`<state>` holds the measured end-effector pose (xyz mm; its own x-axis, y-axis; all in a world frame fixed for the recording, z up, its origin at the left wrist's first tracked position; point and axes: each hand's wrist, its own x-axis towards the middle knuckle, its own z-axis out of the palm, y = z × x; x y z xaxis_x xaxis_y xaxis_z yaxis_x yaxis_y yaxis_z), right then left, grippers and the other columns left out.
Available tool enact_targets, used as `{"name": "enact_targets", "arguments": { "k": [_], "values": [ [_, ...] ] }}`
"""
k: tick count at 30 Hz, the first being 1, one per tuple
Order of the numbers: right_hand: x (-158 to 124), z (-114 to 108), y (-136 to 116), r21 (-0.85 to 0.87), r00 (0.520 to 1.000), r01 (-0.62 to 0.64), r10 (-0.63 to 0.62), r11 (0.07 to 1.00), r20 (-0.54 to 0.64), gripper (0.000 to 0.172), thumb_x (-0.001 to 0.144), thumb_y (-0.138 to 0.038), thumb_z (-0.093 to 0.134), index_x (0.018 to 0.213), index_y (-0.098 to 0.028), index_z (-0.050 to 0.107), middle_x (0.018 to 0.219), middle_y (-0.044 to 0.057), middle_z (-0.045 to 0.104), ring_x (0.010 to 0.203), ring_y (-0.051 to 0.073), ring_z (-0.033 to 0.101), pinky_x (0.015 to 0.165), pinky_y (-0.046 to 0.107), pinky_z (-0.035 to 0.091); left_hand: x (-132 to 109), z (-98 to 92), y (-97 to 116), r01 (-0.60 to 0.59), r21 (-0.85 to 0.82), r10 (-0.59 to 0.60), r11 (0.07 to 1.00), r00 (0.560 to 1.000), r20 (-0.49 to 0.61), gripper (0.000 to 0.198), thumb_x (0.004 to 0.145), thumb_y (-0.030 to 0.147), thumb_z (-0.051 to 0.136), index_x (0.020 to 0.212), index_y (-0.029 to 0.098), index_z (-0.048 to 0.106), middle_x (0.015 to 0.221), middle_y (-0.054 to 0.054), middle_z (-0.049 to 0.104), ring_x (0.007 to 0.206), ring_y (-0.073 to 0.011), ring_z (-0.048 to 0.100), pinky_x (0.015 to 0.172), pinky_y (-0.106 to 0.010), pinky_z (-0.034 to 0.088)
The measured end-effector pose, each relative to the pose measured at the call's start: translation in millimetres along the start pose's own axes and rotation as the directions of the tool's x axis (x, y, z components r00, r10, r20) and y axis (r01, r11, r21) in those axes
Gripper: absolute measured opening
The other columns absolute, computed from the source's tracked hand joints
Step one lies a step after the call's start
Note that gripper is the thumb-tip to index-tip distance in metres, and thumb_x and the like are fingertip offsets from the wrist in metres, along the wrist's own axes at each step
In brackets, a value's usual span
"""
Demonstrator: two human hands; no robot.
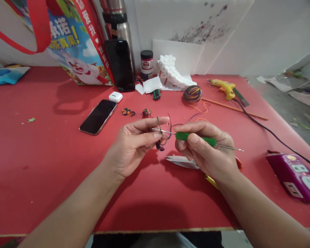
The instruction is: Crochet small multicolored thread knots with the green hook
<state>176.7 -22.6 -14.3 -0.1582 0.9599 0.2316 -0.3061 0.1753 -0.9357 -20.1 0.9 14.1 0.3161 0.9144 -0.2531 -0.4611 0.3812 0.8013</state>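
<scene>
My right hand [205, 150] is closed on a green-handled crochet hook [196, 138], its metal tip pointing left. My left hand [136, 141] pinches a small multicoloured yarn piece [160, 144], with a loop of yarn over the index finger where the hook's tip meets it. A thin strand runs from the work back to a multicoloured yarn ball [192, 93]. Scissors [182, 162] lie on the red table [41, 165] just under my right hand, partly hidden by it.
A phone [98, 116] lies at the left, an earbud case [115, 96] behind it. Two small yarn knots [134, 112] sit mid-table. A second phone [120, 64], a flask, a jar [146, 64], a printed bag [74, 44], white foam [173, 74], a glue gun [223, 88] and a purple power strip [297, 175] ring the area.
</scene>
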Motion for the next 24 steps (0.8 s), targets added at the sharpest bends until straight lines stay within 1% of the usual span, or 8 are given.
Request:
{"name": "enact_targets", "arguments": {
  "k": [3, 6, 10, 13, 16, 18, 21, 24],
  "values": [
    [-1, -1, 1, 0.005, 1.000, 0.006, -0.006, 1.000, 0.013, 0.015, 0.100, -0.036, 0.077, 0.111, -0.026, 0.082, 0.076, -0.001, 0.073, 0.053, 0.009, 0.058, 0.050, 0.024, 0.050, -1, -0.1, 1, -0.045, 0.027, 0.045, 0.999, 0.999, 0.008, 0.028, 0.070, 0.013, 0.088, 0.097, 0.020, 0.091, 0.088, -0.007, 0.084, 0.074, -0.0127, 0.071, 0.064, -0.019, 0.055],
    [-1, -1, 2, -0.019, 1.000, 0.011, -0.011, 1.000, 0.008, 0.018, 0.100, -0.038, 0.076, 0.110, -0.025, 0.081, 0.076, -0.001, 0.072, 0.052, 0.010, 0.057, 0.050, 0.026, 0.051, 0, -0.2, 2, -0.067, 0.040, 0.066, 0.997, 0.998, 0.009, 0.027, 0.071, 0.014, 0.087, 0.096, 0.021, 0.091, 0.096, -0.007, 0.085, 0.076, -0.0132, 0.071, 0.061, -0.019, 0.053],
    [0, -1, 2, -0.035, 1.000, 0.008, -0.008, 0.999, 0.006, 0.020, 0.100, -0.041, 0.076, 0.111, -0.024, 0.080, 0.076, -0.001, 0.072, 0.052, 0.010, 0.057, 0.050, 0.026, 0.051, 1, -0.6, 0, -0.090, 0.045, 0.090, 0.995, 0.996, -0.006, 0.021, 0.071, 0.013, 0.089, 0.091, 0.021, 0.091, 0.088, -0.007, 0.083, 0.078, -0.0150, 0.072, 0.059, -0.021, 0.051],
    [-1, 1, 2, -0.039, 0.999, 0.033, -0.032, 0.999, 0.008, 0.020, 0.101, -0.039, 0.074, 0.112, -0.024, 0.078, 0.076, -0.001, 0.072, 0.052, 0.010, 0.057, 0.050, 0.026, 0.051, 2, 0.1, -1, -0.102, 0.043, 0.102, 0.994, 0.995, -0.016, 0.024, 0.071, 0.013, 0.091, 0.094, 0.019, 0.090, 0.081, -0.006, 0.080, 0.076, -0.0153, 0.072, 0.059, -0.022, 0.051],
    [-3, 5, 2, -0.136, 0.993, 0.093, -0.101, 0.986, -0.054, 0.018, 0.103, -0.038, 0.072, 0.113, -0.024, 0.077, 0.077, -0.001, 0.072, 0.054, 0.010, 0.060, 0.049, 0.025, 0.051, 1, 3.2, -1, -0.128, 0.034, 0.130, 0.991, 0.989, -0.066, 0.028, 0.070, 0.011, 0.091, 0.097, 0.019, 0.089, 0.073, -0.001, 0.073, 0.073, -0.0131, 0.070, 0.056, -0.020, 0.047],
    [-6, 10, 3, -0.299, 0.979, 0.146, -0.181, 0.943, -0.094, 0.014, 0.105, -0.032, 0.069, 0.114, -0.025, 0.076, 0.079, 0.000, 0.074, 0.056, 0.011, 0.063, 0.053, 0.025, 0.053, 1, 6.4, -3, -0.147, 0.022, 0.149, 0.989, 0.981, -0.122, 0.028, 0.070, 0.010, 0.090, 0.097, 0.019, 0.089, 0.072, 0.001, 0.070, 0.070, -0.0108, 0.067, 0.055, -0.019, 0.046],
    [-11, 19, 8, -0.544, 0.942, 0.247, -0.330, 0.802, -0.059, 0.018, 0.105, -0.024, 0.066, 0.120, -0.027, 0.074, 0.093, 0.002, 0.079, 0.069, 0.014, 0.071, 0.066, 0.030, 0.060, 1, 11.0, -9, -0.156, -0.013, 0.151, 0.988, 0.969, -0.196, 0.026, 0.072, 0.008, 0.088, 0.096, 0.018, 0.088, 0.069, 0.002, 0.068, 0.061, -0.0061, 0.058, 0.057, -0.017, 0.046],
    [-14, 26, 13, -0.654, 0.918, 0.288, -0.396, 0.699, -0.019, 0.022, 0.105, -0.021, 0.064, 0.124, -0.028, 0.071, 0.107, 0.004, 0.080, 0.086, 0.019, 0.076, 0.080, 0.035, 0.064, 0, 14.3, -14, -0.146, -0.025, 0.137, 0.989, 0.963, -0.234, 0.024, 0.072, 0.007, 0.088, 0.094, 0.018, 0.088, 0.072, 0.002, 0.069, 0.061, -0.0058, 0.055, 0.059, -0.017, 0.046]
  ]
}}
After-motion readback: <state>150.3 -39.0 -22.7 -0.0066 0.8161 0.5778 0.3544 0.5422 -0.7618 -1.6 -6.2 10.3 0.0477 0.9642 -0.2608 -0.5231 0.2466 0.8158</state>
